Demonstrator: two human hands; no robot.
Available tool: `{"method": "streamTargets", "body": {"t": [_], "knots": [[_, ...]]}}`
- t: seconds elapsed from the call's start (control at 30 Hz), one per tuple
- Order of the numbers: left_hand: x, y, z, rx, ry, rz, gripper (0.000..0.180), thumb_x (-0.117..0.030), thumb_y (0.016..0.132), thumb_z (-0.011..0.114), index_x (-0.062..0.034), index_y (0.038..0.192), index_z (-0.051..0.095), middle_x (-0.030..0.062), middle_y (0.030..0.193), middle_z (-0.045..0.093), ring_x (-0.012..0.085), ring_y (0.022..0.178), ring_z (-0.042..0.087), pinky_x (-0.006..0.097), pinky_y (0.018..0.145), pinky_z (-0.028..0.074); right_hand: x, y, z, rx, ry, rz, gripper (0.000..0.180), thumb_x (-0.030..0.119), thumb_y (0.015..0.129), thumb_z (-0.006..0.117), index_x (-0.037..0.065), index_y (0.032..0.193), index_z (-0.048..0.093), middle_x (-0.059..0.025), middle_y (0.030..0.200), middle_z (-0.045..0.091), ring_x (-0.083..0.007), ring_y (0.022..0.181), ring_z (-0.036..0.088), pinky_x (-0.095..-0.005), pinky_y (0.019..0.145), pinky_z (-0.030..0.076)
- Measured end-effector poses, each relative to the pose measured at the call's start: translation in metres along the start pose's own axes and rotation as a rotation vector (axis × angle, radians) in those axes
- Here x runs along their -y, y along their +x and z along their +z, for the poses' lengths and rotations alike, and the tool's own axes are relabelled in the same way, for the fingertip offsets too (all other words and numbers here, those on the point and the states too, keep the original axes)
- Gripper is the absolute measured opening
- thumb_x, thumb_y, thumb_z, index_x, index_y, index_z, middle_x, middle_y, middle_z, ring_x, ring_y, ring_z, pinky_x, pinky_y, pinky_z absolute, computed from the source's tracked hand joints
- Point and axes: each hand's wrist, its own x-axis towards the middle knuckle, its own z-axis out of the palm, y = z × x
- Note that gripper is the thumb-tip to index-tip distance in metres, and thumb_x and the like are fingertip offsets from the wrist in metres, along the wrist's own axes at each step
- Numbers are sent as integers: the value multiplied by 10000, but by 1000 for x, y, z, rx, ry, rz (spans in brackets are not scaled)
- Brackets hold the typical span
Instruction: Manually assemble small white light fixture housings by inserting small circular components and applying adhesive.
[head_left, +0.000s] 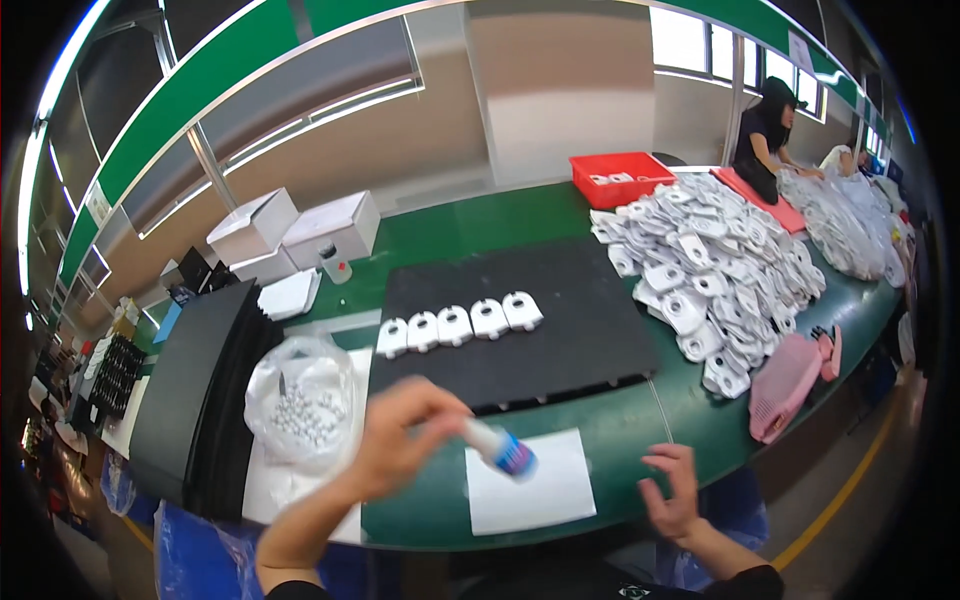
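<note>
The person wears a black, short-sleeved fabric top [585,588], its front partly visible at the lower edge. A small white printed marking [634,592] stands out on the dark cloth, too small to make out. The plain black left sleeve [297,590] and matching right sleeve [752,584] end above bare forearms [318,515]. The left hand [402,440], blurred, and the right hand [673,495] are bare too.

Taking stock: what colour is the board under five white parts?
Black board, clearest in the head view.

Windows [678,40] bright, upper right | left hand [402,440] blurred | edges bowed
</note>
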Motion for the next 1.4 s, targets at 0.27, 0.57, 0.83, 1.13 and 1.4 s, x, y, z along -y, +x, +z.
{"method": "streamTargets", "body": {"t": [0.27,0.57,0.83,1.13,1.4], "knots": [[-38,-112,102,99,-136,78,108,-105,752,648,-42,834,618,60,774,596,202,722,549,288,674,408,54,-57,34,884,1433,684,427,338,911,440,17,1193,428,-105,812,575,-100,625,524,-207,551,400],[-4,-173,144,-55,-909,-58,348,-271,914,428,19,1015,591,145,1000,620,228,1016,545,401,975,316,77,-85,70,1182,2092,1039,464,422,864,497,26,1105,466,-9,690,454,-62,527,372,-190,479,293],[9,-165,167,-325,-805,-299,111,10,763,600,0,872,618,114,902,656,212,934,590,422,1010,264,61,-79,73,314,470,54,469,169,719,724,7,1096,496,-138,844,606,-237,718,615,-288,624,484],[20,-138,163,-213,-782,-191,281,-128,888,477,73,1074,539,171,1055,594,216,1020,541,310,870,418,49,-67,79,184,689,332,453,172,651,791,4,959,505,-110,814,618,-172,677,617,-256,596,481],[50,-61,128,-812,-711,-166,127,-27,835,553,62,925,563,139,929,609,191,879,597,277,803,457,-1,-6,63,-24,218,-63,436,200,578,830,18,854,545,-105,704,603,-182,588,598,-258,532,469]]}}
